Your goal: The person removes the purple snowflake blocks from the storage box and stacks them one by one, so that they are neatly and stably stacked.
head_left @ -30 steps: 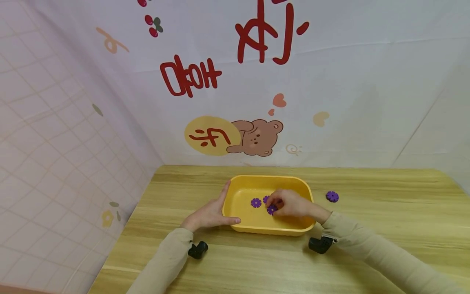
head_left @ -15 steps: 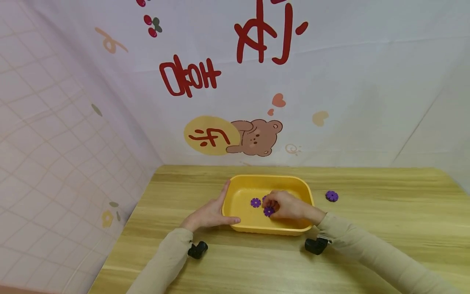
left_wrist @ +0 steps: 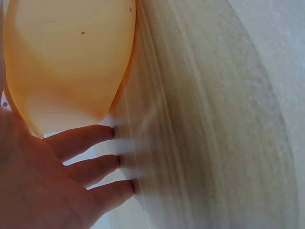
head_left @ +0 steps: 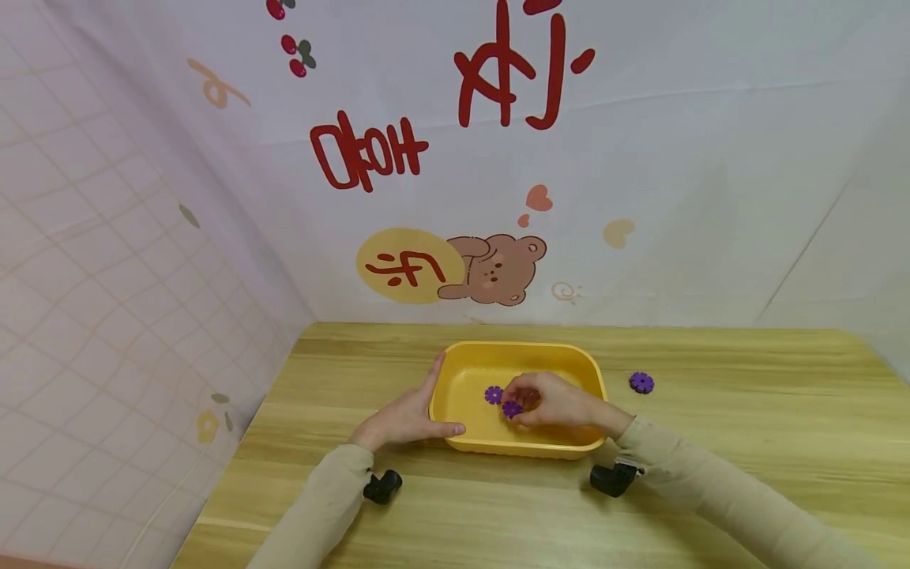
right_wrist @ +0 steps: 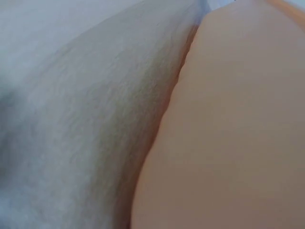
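Note:
A yellow plastic basin [head_left: 526, 448] stands on the wooden table. My left hand [head_left: 405, 415] spans its left end, thumb along the near rim and index finger up toward the far corner. In the left wrist view, three fingers [left_wrist: 93, 169] stretch straight beside the basin, their tips at the tabletop. Inside the basin, my right hand [head_left: 558, 399] pinches a purple snowflake-shaped interlocking disc [head_left: 511, 409] between thumb and fingers. Another purple disc [head_left: 494, 394] lies on the basin floor just left of those fingertips. The right wrist view shows mostly the basin's outer wall [right_wrist: 228, 124].
Right of the basin, a small stack of purple discs [head_left: 641, 382] sits on the table [head_left: 739, 427]. A white printed cloth [head_left: 675, 158] hangs behind the table, and another with a grid pattern [head_left: 128, 276] hangs at the left.
My right hand has shifted left inside the basin with the pinched disc, closer to the lying one. A disc seen behind the fingers earlier is now hidden. My left hand stays put.

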### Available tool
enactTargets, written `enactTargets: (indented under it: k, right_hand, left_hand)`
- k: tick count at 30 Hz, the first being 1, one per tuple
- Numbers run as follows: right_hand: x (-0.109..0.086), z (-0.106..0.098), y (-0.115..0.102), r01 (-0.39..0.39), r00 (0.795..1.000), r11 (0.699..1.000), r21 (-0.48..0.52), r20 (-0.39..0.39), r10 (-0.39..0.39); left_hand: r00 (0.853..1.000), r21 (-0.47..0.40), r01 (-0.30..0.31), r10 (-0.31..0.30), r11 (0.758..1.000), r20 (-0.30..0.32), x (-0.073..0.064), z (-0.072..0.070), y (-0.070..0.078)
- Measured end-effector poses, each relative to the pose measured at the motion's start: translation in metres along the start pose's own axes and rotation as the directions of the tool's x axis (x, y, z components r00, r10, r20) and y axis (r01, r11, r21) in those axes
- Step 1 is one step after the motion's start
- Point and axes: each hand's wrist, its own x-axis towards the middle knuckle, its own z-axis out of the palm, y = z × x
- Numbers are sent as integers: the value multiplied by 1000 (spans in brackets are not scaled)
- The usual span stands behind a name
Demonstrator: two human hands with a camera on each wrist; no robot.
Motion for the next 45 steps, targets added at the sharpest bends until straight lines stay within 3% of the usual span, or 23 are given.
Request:
enactTargets:
  k: [6, 16, 30, 40, 45]
  right_hand:
    - [-5, -4, -3, 14, 998, 1000, 2, -67, -13]
    - [-16, -22, -3, 167, 974, 985, -44, -150, -172]
    - [-42, -53, 1, 81, 982, 993, -81, -165, -93]
    - [-63, -70, 15, 153, 956, 975, -161, -226, -187]
    - [-74, -82, 18, 139, 946, 974, -180, -266, -184]
  left_hand:
    - [1000, 1, -1, 1, 1000, 0, 0, 1, 0]
    - [1000, -23, -1, 1, 1000, 3, 0, 1, 0]
    - [1000, -36, -8, 8, 999, 2, 0, 2, -1]
    - [1000, -26, -2, 2, 1000, 0, 1, 3, -2]
    - [1000, -29, -3, 3, 1000, -1, 1, 3, -2]
